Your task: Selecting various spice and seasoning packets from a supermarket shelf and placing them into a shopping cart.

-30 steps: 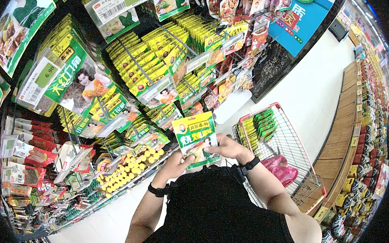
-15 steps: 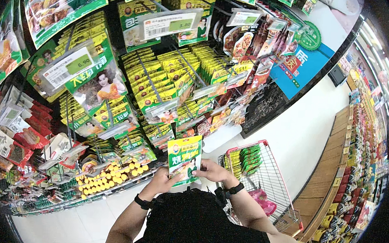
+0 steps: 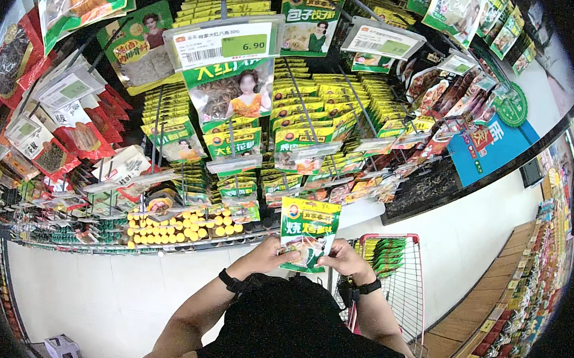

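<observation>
A flat seasoning packet (image 3: 309, 228), green and yellow with a food picture, is held upright in front of my chest. My left hand (image 3: 271, 256) is closed on its lower left, and my right hand (image 3: 346, 259) grips its lower right edge. Just beyond it hang rows of similar yellow-and-green packets (image 3: 308, 107) on metal hooks with clear label holders (image 3: 222, 41). Below these, yellow-capped containers (image 3: 180, 228) stand along the bottom of the display. A shopping cart (image 3: 395, 299) holding stacked green packets (image 3: 388, 259) is behind my right hand.
Red packets (image 3: 56, 153) hang at the left of the display. A blue sign (image 3: 478, 159) with a dark speckled panel stands to the right. Beyond the white floor (image 3: 106, 293), a wooden stand (image 3: 482, 292) of packaged goods runs along the right. A pale box (image 3: 62, 348) sits at the lower left.
The view has swung leftward, so the display and cart appear further right, with more red packets and floor showing at the left. Both hands still hold the packet, now more squarely facing the shelf.
</observation>
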Motion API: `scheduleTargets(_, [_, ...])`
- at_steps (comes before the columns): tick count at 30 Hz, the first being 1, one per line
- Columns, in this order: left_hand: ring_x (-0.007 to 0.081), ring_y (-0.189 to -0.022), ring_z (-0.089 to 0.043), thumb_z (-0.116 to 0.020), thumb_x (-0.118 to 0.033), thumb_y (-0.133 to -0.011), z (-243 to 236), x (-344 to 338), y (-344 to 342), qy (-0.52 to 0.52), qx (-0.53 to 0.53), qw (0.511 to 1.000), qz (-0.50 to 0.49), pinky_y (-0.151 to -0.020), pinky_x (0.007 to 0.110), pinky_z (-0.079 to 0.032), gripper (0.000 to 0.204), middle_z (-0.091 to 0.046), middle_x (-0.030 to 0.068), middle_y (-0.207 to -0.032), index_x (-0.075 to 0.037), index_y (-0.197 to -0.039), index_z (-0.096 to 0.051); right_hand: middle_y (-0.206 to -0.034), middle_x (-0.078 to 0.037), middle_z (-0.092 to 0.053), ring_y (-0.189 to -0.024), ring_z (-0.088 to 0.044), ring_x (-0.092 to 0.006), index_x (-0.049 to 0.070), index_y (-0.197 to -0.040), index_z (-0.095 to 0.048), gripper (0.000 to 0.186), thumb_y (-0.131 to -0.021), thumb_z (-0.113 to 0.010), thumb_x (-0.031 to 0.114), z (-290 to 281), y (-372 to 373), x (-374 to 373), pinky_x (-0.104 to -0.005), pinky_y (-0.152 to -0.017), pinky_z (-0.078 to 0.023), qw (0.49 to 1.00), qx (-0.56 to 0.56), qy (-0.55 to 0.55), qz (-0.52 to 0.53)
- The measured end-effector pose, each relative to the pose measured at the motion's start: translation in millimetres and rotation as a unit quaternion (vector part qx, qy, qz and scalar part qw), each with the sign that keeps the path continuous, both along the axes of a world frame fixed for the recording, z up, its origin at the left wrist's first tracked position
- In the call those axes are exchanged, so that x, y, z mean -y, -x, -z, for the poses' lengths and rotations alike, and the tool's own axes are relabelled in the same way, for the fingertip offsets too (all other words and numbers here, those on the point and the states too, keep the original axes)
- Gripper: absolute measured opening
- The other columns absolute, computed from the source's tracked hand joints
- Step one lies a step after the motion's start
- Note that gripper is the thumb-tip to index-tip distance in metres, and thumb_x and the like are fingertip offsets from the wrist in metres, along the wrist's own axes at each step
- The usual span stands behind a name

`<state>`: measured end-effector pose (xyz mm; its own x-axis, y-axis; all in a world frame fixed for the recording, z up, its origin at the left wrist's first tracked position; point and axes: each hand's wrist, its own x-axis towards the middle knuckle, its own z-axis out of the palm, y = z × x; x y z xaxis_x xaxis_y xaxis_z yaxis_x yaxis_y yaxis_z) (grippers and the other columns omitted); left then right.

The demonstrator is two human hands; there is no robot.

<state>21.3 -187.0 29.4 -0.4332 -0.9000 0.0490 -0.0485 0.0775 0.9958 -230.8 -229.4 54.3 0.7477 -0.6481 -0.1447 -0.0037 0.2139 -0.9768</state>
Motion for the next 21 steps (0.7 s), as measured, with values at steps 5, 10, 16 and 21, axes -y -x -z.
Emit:
scheduleTargets(5, [0.0141,-0.091,-0.062,-0.062,-0.023,-0.094,-19,-1,-10,-0.017,0.011,1.000,-0.003,-0.082,0.033,-0.050,0.032,-0.069,0.0067,-0.100,-0.002,-0.119,-0.060,-0.104,-0.004,-0.069,-0.093,-0.060,-0.0097,-0.001,-0.114,-0.062,0.026,-0.090,-0.067,0.008,-10,-9,4,-0.0285,-0.085,-0.050,1.000,0.007,0.006,-0.026])
scheduleTargets(10, [0.0165,-0.093,-0.063,-0.063,-0.023,-0.094,-15,-2,-12,0.019,0.027,0.999,-0.004,-0.085,0.034,-0.050,0.036,-0.068,0.0098,-0.104,-0.003,-0.123,-0.057,-0.100,-0.002,-0.069,-0.087,-0.059,-0.0070,-0.002,-0.112,-0.063,0.026,-0.090,-0.068,0.009,-15,-13,4,-0.0256,-0.076,-0.051,0.999,0.017,0.014,-0.044])
scheduleTargets(16, [0.0168,-0.095,-0.064,-0.063,-0.017,-0.092,-22,-3,-12,0.026,-0.011,0.997,-0.071,-0.084,0.034,-0.051,0.037,-0.069,0.0113,-0.106,-0.002,-0.125,-0.057,-0.099,-0.004,-0.068,-0.088,-0.058,-0.0086,-0.002,-0.111,-0.064,0.024,-0.094,-0.063,0.015,-10,-22,10,-0.0265,-0.080,-0.049,0.997,-0.035,0.040,0.055])
scheduleTargets(21, [0.0357,-0.093,-0.066,-0.065,-0.026,-0.091,-47,-7,-11,0.095,0.065,0.989,-0.091,-0.082,0.039,-0.051,0.032,-0.066,0.0221,-0.105,0.000,-0.109,-0.065,-0.099,-0.004,-0.066,-0.091,-0.057,-0.0088,-0.003,-0.116,-0.059,0.028,-0.099,-0.056,0.019,3,-26,9,-0.0279,-0.082,-0.050,0.997,-0.039,0.047,0.038])
